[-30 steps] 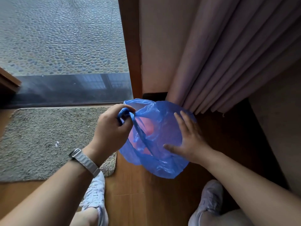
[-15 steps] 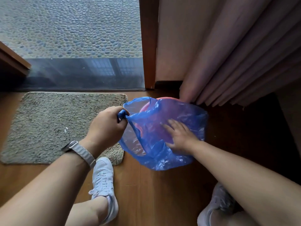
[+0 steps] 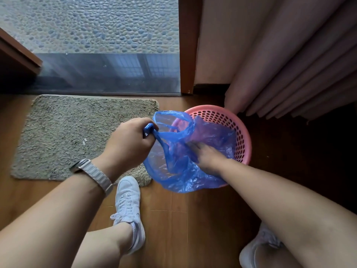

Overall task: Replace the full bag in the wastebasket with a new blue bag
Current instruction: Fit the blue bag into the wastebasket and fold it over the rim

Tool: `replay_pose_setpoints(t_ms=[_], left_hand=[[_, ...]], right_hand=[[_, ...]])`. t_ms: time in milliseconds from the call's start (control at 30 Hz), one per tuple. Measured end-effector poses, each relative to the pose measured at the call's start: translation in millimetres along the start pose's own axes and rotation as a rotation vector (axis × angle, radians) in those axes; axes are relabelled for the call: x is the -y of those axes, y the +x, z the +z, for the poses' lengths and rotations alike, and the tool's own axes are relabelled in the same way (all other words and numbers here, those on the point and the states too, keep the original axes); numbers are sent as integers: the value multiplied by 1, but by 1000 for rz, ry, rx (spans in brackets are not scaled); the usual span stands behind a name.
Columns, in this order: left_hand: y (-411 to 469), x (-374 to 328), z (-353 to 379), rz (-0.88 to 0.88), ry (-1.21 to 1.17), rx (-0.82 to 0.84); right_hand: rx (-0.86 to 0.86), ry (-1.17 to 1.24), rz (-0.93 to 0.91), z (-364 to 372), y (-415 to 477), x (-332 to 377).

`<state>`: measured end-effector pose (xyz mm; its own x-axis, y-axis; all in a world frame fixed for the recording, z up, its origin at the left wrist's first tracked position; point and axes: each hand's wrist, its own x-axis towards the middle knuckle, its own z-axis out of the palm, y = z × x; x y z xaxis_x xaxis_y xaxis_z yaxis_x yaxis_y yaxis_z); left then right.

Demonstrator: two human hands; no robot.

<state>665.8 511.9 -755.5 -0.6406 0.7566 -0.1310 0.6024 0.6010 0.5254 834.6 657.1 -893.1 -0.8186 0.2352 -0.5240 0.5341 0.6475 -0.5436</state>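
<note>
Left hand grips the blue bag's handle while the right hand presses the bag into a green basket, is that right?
Not quite. The head view shows the basket is pink, not green. Otherwise yes: the left hand grips the handle of the blue bag while the right hand presses the bag into it.

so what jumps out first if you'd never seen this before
The bright blue bag in the middle, half draped over a pink holed basket on the wooden floor by the curtain. The left hand grips one bunched handle of the bag, while the right hand presses the plastic down into the basket. A shaggy grey mat lies to the left of them.
</note>
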Motion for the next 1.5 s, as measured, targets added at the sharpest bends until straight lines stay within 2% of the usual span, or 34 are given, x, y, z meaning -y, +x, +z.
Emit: replay_pose_setpoints(t_ms=[167,367,533,633,767,933,1067,1333,1500], left_hand=[[5,-22,2,43,-77,-19],[5,-64,3,127,-198,-38],[-7,-94,7,169,-225,-50],[-14,-106,12,200,-288,-33],[-20,-121,22,181,-459,29],[-18,-119,39,129,-524,112],[-6,-99,46,76,-451,95],[10,-67,48,21,-413,58],[6,-49,64,66,-140,107]], right_hand=[[-25,-28,3,-15,-15,3],[-208,-150,-53,-47,-61,0],[-114,-202,-30,-59,-127,-2],[-131,-165,-43,-56,-152,2],[-210,-70,-35,-48,-149,18],[-121,-207,14,-23,-126,2],[-89,-363,67,-15,-103,-14],[-187,-351,208,-27,-41,-47],[-182,-450,249,-22,-12,-56]])
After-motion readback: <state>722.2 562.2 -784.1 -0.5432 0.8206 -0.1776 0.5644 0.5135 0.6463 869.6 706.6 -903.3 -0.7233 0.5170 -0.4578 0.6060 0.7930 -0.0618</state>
